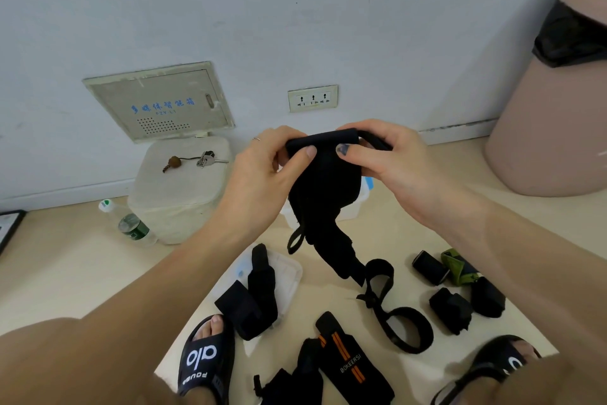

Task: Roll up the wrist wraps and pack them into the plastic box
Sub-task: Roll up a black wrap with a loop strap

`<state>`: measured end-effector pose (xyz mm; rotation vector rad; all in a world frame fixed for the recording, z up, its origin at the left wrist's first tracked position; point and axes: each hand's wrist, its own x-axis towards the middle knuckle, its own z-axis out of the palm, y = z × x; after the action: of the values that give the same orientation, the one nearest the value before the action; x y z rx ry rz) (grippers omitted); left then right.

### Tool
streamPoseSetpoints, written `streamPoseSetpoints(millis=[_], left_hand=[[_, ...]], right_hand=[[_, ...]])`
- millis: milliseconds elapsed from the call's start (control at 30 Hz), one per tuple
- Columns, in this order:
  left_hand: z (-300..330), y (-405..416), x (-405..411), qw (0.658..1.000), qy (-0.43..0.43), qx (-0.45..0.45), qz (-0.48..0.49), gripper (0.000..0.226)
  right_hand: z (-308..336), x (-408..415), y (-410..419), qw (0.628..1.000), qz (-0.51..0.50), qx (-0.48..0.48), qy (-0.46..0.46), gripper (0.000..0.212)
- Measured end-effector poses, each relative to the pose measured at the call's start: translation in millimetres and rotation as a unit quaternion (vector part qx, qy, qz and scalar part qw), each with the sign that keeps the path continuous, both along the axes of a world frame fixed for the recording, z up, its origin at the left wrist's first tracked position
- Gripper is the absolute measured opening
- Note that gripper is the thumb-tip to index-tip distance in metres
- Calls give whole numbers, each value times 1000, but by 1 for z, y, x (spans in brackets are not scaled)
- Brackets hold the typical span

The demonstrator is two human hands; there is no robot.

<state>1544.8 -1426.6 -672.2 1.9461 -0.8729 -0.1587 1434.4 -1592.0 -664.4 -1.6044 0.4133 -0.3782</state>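
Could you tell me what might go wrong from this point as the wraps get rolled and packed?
1. Both hands, left hand and right hand, pinch only the top of the black wrist wrap; its long tail hangs loose, so the roll may start crooked or slacken.
2. The plastic box sits mostly hidden behind the wrap, so a drop could miss it.
3. Loose straps lie by the sandals and could be stepped on.

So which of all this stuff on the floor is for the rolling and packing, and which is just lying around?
For the job:
- black wrist wrap, held in left hand and right hand
- orange-striped wrap
- rolled wraps
- plastic box
- box lid

Just lying about:
- keys
- water bottle
- pink bin
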Motion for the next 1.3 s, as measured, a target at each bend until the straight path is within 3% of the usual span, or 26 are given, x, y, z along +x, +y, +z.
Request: streamPoseSetpoints(millis=[100, 200, 300, 433, 600, 833, 1000, 1300], left_hand=[[3, -3, -1, 1000, 22, -1, -5, 12], [1, -5, -1, 994, 105, -30, -17, 10], [-1, -5, -1, 981, 183, -51, -37, 13], [-3, -6, -2, 974, 209, -80, -35, 14], [-5, -5, -1, 971, 210, -98, -51, 22], [-3, -5, 0, 969, 218, -100, -60, 26], [-2, -7, -3, 966, 226, -112, -58, 24], [-3, -10, -9, 987, 129, -75, -63, 17]], right_hand=[[-1, 0, 0, 1000, -11, -16, 4, 16], [-4, 1, -1, 1000, -8, -16, 4, 14], [-7, 1, -1, 1000, -7, 26, -4, 17], [-11, 2, 2, 996, -14, 88, -10, 22], [-16, 4, 3, 997, -20, 76, 3, 22], [-14, 4, -1, 999, -19, -31, 41, 9], [-12, 3, -1, 1000, -11, -6, 22, 17], [-17, 2, 4, 998, -46, -25, 19, 13]])
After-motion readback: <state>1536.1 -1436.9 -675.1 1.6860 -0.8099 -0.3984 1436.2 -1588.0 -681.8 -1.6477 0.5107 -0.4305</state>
